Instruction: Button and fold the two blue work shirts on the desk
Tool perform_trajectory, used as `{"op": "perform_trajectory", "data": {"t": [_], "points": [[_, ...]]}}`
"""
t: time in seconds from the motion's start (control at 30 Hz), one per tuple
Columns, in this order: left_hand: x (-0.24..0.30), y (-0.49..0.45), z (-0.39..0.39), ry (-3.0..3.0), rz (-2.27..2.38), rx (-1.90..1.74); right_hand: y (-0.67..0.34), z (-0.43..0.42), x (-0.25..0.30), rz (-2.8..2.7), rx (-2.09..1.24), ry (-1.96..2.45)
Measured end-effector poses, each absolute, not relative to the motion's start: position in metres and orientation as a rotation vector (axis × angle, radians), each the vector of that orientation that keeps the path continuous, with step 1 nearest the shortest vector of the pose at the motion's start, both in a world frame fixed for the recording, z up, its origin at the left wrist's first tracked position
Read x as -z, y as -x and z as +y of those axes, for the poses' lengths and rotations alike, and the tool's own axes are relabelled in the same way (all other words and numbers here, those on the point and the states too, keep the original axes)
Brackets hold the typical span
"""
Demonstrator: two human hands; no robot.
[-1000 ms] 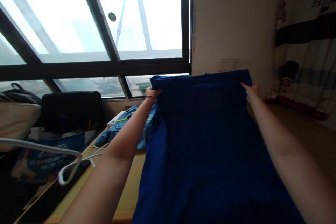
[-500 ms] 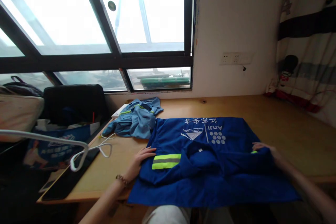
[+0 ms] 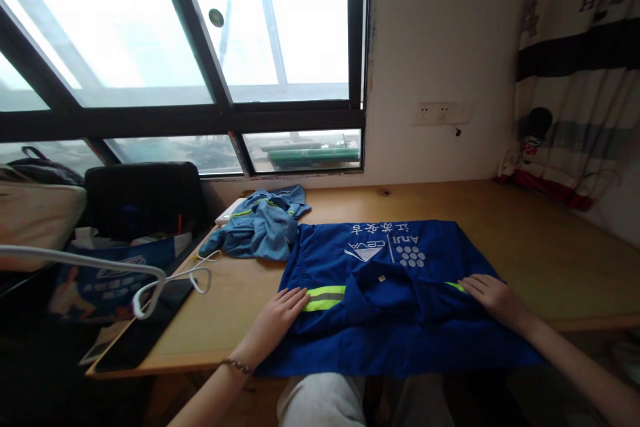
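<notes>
A blue work jacket [image 3: 370, 347] with white lettering and yellow-green reflective stripes lies across the table's front edge. Its collar is near the middle, and the front part hangs over the edge toward my lap. My left hand [image 3: 284, 310] lies on the left side of the jacket, fingers stretched out at the end of the visible stripe. On the right side, my right hand [image 3: 493, 295] rests with extended fingers over folded cloth, beside a short piece of stripe. Both thumbs are mostly hidden.
A crumpled light-blue garment [image 3: 263, 230] lies at the table's back left, with a white object [image 3: 229, 212] behind it. A white cable or bar [image 3: 145, 273] crosses at left above a dark flat panel [image 3: 145, 330]. The wooden table [image 3: 550, 247] extends right toward a curtain [image 3: 575, 93].
Both hands have moved inward along the jacket, the left one rightward and the right one leftward. The right hand now lies over the fabric beside the stripe, and the collar sits slightly higher.
</notes>
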State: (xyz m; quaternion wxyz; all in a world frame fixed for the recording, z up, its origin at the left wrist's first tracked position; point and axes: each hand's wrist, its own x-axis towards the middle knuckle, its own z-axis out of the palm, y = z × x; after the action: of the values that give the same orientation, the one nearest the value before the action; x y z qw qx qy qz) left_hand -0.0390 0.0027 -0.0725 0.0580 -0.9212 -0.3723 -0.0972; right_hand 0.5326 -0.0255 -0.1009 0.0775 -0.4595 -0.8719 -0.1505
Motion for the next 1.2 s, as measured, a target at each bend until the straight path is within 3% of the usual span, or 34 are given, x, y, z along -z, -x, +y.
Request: {"op": "perform_trajectory", "data": {"t": [0.17,0.3,0.43,0.63,0.77,1.03,1.2], "points": [[0.071,-0.003,0.055,2.843,-1.313,0.437,-0.539,0.027,0.085,-2.490,0.406,1.579],[0.028,-0.030,0.088,2.829,-1.439,0.437,-0.539,0.058,0.032,-2.419,0.365,1.767],[-0.010,-0.018,0.075,2.737,-1.281,0.597,-0.549,0.045,-0.002,-2.369,0.440,1.769],[0.046,0.022,0.014,2.903,-1.222,0.432,-0.565,-0.032,0.078,-2.478,0.261,1.684],[0.079,0.021,-0.001,2.860,-1.307,0.415,-0.555,-0.054,0.115,-2.409,0.314,1.684],[0.047,0.022,-0.006,2.766,-1.272,0.306,-0.571,-0.045,0.085,-2.433,0.197,1.751],[0.020,0.002,-0.040,2.851,-1.184,0.269,-0.553,-0.050,0.054,-2.442,-0.152,1.786]]}}
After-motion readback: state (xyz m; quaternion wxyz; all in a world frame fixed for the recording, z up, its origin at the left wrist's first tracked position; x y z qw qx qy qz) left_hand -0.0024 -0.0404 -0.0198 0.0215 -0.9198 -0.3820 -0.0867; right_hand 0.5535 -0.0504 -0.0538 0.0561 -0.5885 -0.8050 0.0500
